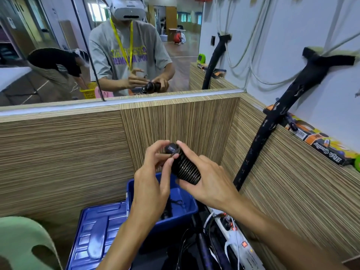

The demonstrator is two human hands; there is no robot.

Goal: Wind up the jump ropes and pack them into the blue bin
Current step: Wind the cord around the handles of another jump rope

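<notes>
Rope wound tight, held over the bin

Hands first: I count two, both on one jump rope [186, 166], a black handle bundle wrapped in tight coils of cord. My right hand [210, 180] curls round its lower end from beneath, forefinger reaching up to the capped top. My left hand [153, 172] pinches the upper end between thumb and fingertips. Directly below sits one blue bin [187, 209], with dark rope pieces already lying inside. Beside it, to the left, lies one blue lid [97, 234], and one pale green chair [21, 242] fills the corner. To the right I see one white power strip [239, 242] with red lights. Farther off, on the ledge, one orange box [321, 145] reads "High Quality". Beyond, one mirror [58, 45] reflects the room.
</notes>
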